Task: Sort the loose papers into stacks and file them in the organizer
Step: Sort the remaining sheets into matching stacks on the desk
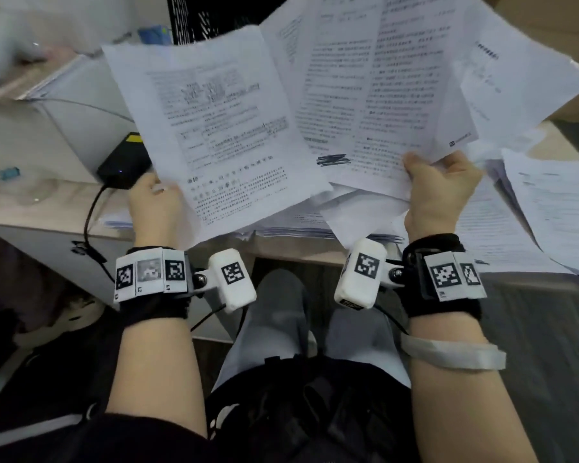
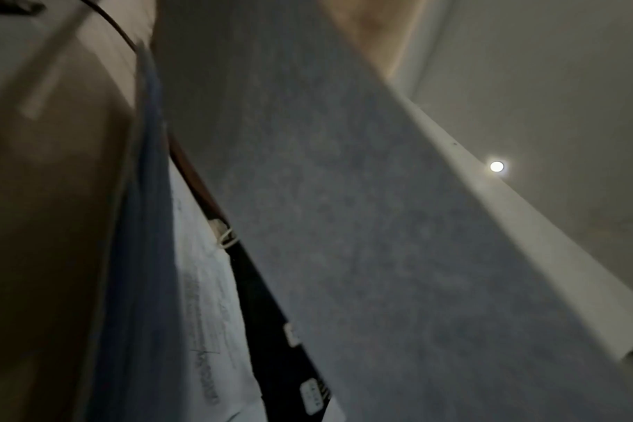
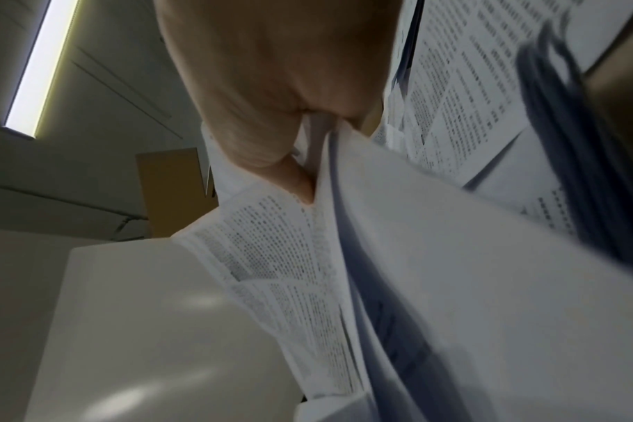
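My left hand point(image 1: 156, 195) pinches the lower left edge of one printed sheet point(image 1: 214, 128), lifted and tilted above the desk. In the left wrist view that sheet's grey back point(image 2: 344, 228) fills the middle and the fingers are hidden. My right hand point(image 1: 438, 185) grips a fanned bundle of several printed pages point(image 1: 381, 95) by its bottom edge; in the right wrist view the hand point(image 3: 271, 100) closes on those pages point(image 3: 452, 285). More loose papers point(image 1: 532, 212) lie spread on the desk under and to the right of both hands. A black mesh organizer point(image 1: 208, 18) stands at the back.
A black device point(image 1: 124, 162) with a cable sits on the desk beside my left hand. A white box-like unit point(image 1: 77, 105) stands at the left. Cardboard point(image 1: 549, 21) rises at the back right. My knees point(image 1: 281, 312) are under the desk edge point(image 1: 298, 252).
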Action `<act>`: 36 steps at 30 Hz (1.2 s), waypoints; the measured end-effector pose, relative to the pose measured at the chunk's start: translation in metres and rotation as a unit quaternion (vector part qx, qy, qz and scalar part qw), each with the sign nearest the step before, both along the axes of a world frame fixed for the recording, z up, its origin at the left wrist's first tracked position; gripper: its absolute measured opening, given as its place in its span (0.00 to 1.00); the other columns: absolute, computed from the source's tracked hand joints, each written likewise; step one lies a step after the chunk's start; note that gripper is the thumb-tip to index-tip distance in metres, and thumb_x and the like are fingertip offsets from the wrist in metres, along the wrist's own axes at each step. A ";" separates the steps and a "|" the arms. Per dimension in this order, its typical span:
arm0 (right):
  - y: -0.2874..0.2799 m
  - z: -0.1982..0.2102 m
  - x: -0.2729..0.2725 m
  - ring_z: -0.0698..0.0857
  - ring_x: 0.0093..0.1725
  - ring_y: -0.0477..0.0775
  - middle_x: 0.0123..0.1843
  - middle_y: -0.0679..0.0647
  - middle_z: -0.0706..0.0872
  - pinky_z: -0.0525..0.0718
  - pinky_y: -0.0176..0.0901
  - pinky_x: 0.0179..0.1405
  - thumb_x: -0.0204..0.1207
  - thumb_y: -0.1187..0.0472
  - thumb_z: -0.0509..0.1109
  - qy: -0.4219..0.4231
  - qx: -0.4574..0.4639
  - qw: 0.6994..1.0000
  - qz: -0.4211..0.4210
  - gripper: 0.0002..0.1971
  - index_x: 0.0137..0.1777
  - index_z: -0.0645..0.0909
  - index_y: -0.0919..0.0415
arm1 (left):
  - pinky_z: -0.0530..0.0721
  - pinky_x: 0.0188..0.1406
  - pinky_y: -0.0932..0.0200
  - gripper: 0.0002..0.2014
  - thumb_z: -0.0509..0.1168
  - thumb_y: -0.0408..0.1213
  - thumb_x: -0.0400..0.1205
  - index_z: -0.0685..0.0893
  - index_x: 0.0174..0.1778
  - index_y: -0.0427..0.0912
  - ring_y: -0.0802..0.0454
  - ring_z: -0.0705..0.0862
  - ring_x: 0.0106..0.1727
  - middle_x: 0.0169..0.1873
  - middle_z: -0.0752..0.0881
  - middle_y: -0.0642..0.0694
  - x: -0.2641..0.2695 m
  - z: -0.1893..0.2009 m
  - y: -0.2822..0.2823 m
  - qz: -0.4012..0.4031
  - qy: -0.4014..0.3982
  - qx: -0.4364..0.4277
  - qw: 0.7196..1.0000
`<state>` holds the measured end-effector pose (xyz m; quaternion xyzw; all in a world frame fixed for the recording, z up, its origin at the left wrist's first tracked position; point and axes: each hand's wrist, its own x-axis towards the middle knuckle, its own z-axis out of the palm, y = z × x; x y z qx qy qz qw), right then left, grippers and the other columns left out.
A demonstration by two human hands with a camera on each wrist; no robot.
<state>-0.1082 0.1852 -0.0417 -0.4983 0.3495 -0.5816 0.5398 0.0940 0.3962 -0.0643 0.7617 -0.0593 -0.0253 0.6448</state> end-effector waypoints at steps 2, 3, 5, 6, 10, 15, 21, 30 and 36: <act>-0.002 -0.004 0.001 0.86 0.37 0.48 0.31 0.45 0.87 0.88 0.43 0.46 0.61 0.74 0.72 0.014 -0.006 1.000 -0.024 0.12 0.29 0.82 0.55 | 0.79 0.43 0.65 0.18 0.56 0.20 0.80 0.80 0.62 0.37 0.49 0.81 0.49 0.48 0.81 0.44 -0.004 -0.003 -0.002 -0.034 0.044 0.011 0.998; -0.002 -0.006 0.004 0.85 0.35 0.47 0.29 0.44 0.85 0.88 0.43 0.44 0.61 0.73 0.72 0.019 -0.005 0.999 -0.036 0.09 0.29 0.82 0.58 | 0.80 0.47 0.66 0.22 0.58 0.21 0.80 0.74 0.70 0.37 0.50 0.80 0.54 0.54 0.80 0.45 -0.006 -0.003 -0.002 -0.037 0.052 0.025 0.998; 0.002 -0.006 0.009 0.82 0.31 0.46 0.26 0.45 0.82 0.87 0.44 0.41 0.61 0.74 0.71 0.031 -0.012 0.999 -0.043 0.01 0.33 0.82 0.72 | 0.78 0.64 0.62 0.35 0.67 0.27 0.78 0.59 0.80 0.40 0.50 0.77 0.66 0.67 0.77 0.45 -0.002 -0.005 0.002 -0.056 0.040 0.091 0.994; 0.023 -0.015 0.030 0.81 0.30 0.45 0.25 0.45 0.81 0.87 0.43 0.40 0.61 0.74 0.70 0.040 -0.007 0.999 -0.016 0.03 0.35 0.81 0.75 | 0.74 0.72 0.55 0.43 0.72 0.33 0.76 0.54 0.82 0.41 0.48 0.74 0.72 0.73 0.73 0.43 0.006 -0.005 0.032 -0.034 0.034 0.127 0.991; 0.026 -0.014 0.031 0.76 0.27 0.44 0.20 0.39 0.77 0.81 0.38 0.34 0.59 0.74 0.69 0.067 -0.008 0.997 -0.043 0.06 0.27 0.81 0.64 | 0.63 0.79 0.48 0.53 0.78 0.64 0.58 0.66 0.78 0.51 0.51 0.65 0.79 0.78 0.68 0.49 -0.001 0.009 0.034 -0.188 -0.024 0.234 0.954; 0.027 -0.014 0.033 0.69 0.28 0.51 0.21 0.49 0.67 0.75 0.38 0.33 0.59 0.74 0.69 0.067 -0.017 0.995 -0.075 0.06 0.34 0.79 0.78 | 0.58 0.71 0.64 0.50 0.79 0.48 0.63 0.61 0.80 0.55 0.60 0.63 0.79 0.78 0.67 0.55 -0.024 0.026 0.023 -0.445 -0.009 0.317 0.837; 0.032 -0.011 0.032 0.72 0.24 0.47 0.20 0.46 0.70 0.78 0.35 0.31 0.60 0.74 0.69 0.070 -0.004 0.996 -0.055 0.10 0.24 0.74 0.63 | 0.65 0.70 0.67 0.20 0.63 0.33 0.83 0.76 0.73 0.44 0.58 0.73 0.74 0.71 0.78 0.51 -0.032 0.021 0.012 -0.384 -0.078 0.264 0.881; 0.032 -0.013 0.027 0.75 0.20 0.36 0.20 0.43 0.75 0.79 0.31 0.28 0.63 0.76 0.70 0.038 0.001 0.998 -0.043 0.18 0.23 0.71 0.55 | 0.61 0.65 0.70 0.39 0.74 0.43 0.74 0.63 0.79 0.43 0.60 0.67 0.74 0.76 0.70 0.52 -0.054 0.022 -0.009 -0.424 -0.078 0.303 0.850; 0.030 -0.014 0.022 0.85 0.31 0.45 0.26 0.46 0.82 0.85 0.37 0.35 0.63 0.75 0.71 0.026 0.002 0.999 -0.044 0.13 0.26 0.76 0.57 | 0.75 0.54 0.62 0.13 0.53 0.32 0.87 0.80 0.61 0.36 0.42 0.80 0.61 0.56 0.84 0.39 -0.044 0.011 -0.017 -0.307 -0.125 0.250 0.910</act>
